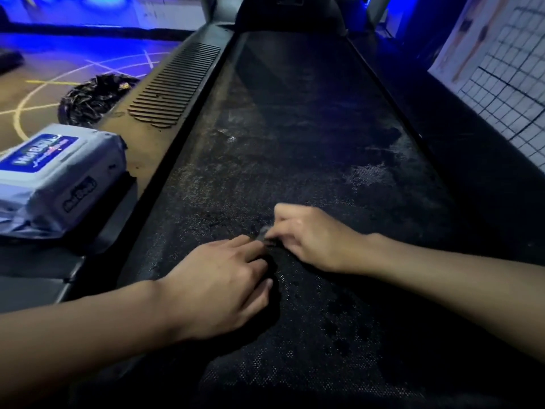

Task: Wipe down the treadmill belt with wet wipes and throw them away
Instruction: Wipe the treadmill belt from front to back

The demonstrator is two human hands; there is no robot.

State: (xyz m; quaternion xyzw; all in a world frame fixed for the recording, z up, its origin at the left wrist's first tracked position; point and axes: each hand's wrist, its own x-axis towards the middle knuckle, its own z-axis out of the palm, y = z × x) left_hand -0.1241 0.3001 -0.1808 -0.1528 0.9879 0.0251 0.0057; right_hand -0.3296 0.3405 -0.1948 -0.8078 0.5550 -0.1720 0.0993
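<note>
The dark treadmill belt [295, 128] runs away from me, streaked with damp patches and grime. Both hands sit low on its near part. My right hand [306, 237] pinches a small, dirty scrap of wet wipe [263, 233] between thumb and fingers. My left hand [224, 278] lies on the belt with its fingertips touching the same scrap; I cannot tell whether they grip it. Most of the wipe is hidden between the two hands. A blue and white pack of wet wipes [56, 175] lies on the left side rail.
A black bin bag [94, 98] stands open on the floor left of the treadmill. The ribbed left foot rail [177, 87] runs alongside the belt. A white wire grid panel [507, 72] stands on the right. The motor hood [290, 16] closes off the belt's far end.
</note>
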